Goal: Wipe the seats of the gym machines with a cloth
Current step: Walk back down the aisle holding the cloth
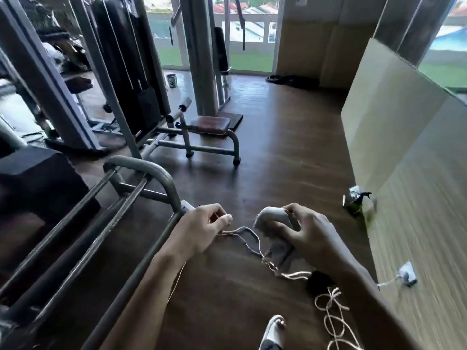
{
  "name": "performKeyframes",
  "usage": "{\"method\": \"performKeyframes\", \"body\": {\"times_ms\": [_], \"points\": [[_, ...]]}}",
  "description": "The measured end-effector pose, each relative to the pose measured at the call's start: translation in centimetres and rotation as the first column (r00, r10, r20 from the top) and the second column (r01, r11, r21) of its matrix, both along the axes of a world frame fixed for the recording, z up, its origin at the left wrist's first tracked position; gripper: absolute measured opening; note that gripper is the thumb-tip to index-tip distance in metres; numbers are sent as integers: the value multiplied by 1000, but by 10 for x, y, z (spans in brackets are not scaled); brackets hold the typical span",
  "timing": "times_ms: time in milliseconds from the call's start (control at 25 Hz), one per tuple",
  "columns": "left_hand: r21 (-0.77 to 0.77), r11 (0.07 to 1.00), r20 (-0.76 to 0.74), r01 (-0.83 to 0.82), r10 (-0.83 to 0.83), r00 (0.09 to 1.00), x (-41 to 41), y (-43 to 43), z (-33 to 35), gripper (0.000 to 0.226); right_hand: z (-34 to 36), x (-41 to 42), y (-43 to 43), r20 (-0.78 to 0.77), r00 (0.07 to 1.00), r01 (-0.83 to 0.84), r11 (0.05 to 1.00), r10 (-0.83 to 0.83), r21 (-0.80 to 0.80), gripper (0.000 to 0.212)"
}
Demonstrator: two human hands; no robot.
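Down at 6 o'clock a white shoe [274, 329] pokes in, with loose loops of string [333, 322] on the floor [265, 173] at 5. Just above, the right hand [312, 234] has its fingers [297, 210] curled round a bunched grey cloth [271, 218]. The left hand [202, 227] at 7 pinches a thread [249, 232] trailing off the cloth between thumb and forefinger, other fingers tucked in. A grey machine frame [141, 168] sits right beside the left wrist. At 3 a spray bottle [357, 203] stands by the wall panel [404, 173], label too blurry to read. Further off at 12, the brown padded seat [212, 123] is well apart from the cloth.
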State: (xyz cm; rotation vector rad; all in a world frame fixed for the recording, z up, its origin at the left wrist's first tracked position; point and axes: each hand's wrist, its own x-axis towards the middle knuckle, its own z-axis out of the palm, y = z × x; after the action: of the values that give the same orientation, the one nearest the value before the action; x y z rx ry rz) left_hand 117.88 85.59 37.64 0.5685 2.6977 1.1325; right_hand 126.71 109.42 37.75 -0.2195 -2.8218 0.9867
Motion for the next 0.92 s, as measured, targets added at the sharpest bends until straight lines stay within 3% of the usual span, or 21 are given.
{"method": "performKeyframes", "body": {"times_ms": [320,480,920], "points": [[77,982,87,-174,168,982,-223,116,-23,25,-13,-260,122,42,994,-103,995,103,8,42],[26,971,88,-239,236,968,-324,149,-30,25,-26,-378,150,65,985,-162,987,161,4,44],[8,932,61,-363,362,930,-650,157,-40,20,-30,-729,185,37,953,-302,953,301,25,59]]}}
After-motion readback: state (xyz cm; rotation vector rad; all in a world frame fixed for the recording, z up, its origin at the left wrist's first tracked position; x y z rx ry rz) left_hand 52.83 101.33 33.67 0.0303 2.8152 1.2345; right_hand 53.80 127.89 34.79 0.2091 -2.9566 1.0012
